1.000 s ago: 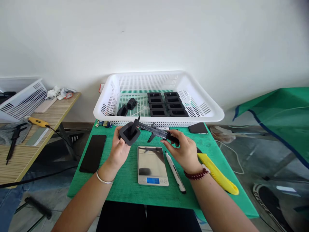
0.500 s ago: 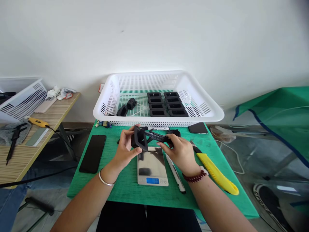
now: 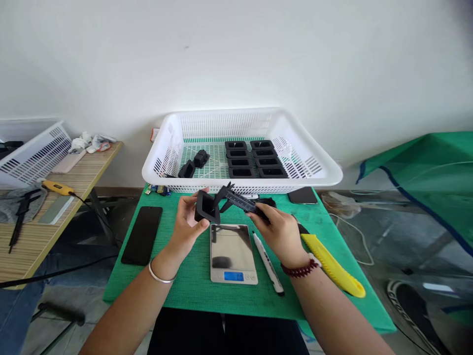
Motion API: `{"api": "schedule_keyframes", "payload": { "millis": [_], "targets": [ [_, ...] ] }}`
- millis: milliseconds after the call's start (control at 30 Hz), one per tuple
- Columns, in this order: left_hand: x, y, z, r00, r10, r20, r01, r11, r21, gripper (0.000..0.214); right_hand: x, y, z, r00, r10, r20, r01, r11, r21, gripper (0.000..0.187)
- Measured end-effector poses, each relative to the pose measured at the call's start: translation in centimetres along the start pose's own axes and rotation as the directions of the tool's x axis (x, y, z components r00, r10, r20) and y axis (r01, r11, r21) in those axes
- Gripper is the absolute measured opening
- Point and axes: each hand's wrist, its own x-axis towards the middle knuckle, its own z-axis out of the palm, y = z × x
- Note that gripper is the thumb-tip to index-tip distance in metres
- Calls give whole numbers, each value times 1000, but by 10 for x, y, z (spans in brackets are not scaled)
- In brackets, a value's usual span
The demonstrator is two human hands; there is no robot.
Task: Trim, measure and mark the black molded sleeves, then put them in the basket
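Observation:
My left hand (image 3: 186,224) is closed around a black rectangular hollow part (image 3: 207,215), tilted so its opening faces up and to the right. In my right hand (image 3: 283,231) is a black vernier caliper (image 3: 241,201), gripped by its beam end. The caliper's jaws are parted, and one reaches to the opening of the hollow part; whether it touches is not clear. Just below both hands lies a silver digital scale (image 3: 233,246) with a lit blue display. A white marker (image 3: 268,264) lies to the scale's right, under my right hand.
A white plastic basket (image 3: 242,189) at the back holds rows of black hollow parts (image 3: 241,172) and two odd black pieces. A phone (image 3: 142,235) lies left, a yellow cutter (image 3: 332,266) right, another dark phone (image 3: 302,195) behind. A wooden side table (image 3: 77,182) stands left.
The hollow part has shifted slightly left, its opening turned more upward. The caliper has drawn back from inside it, and its parted jaws now show more. My right hand moved slightly right.

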Motion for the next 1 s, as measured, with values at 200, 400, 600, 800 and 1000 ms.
{"api": "schedule_keyframes", "payload": {
  "millis": [200,400,600,800,1000],
  "targets": [
    [0,-1,-1,1000,-15,-6,15,1000,-19,46,0,-4,-2,999,-2,-40,2,1000,-7,31],
    [1,-1,-1,997,-59,-48,56,997,-60,45,4,-6,-7,990,66,-128,-78,993,-92,31],
    [9,12,2,943,-325,-69,290,906,-309,59,5,2,-5,1000,-27,-16,26,999,-45,25],
    [11,16,2,926,-374,-55,328,867,-376,56,4,5,0,989,-147,23,146,989,31,18],
    [10,14,3,912,-411,4,387,854,-347,59,3,3,0,993,-117,-2,117,993,-10,26]
  ]
}}
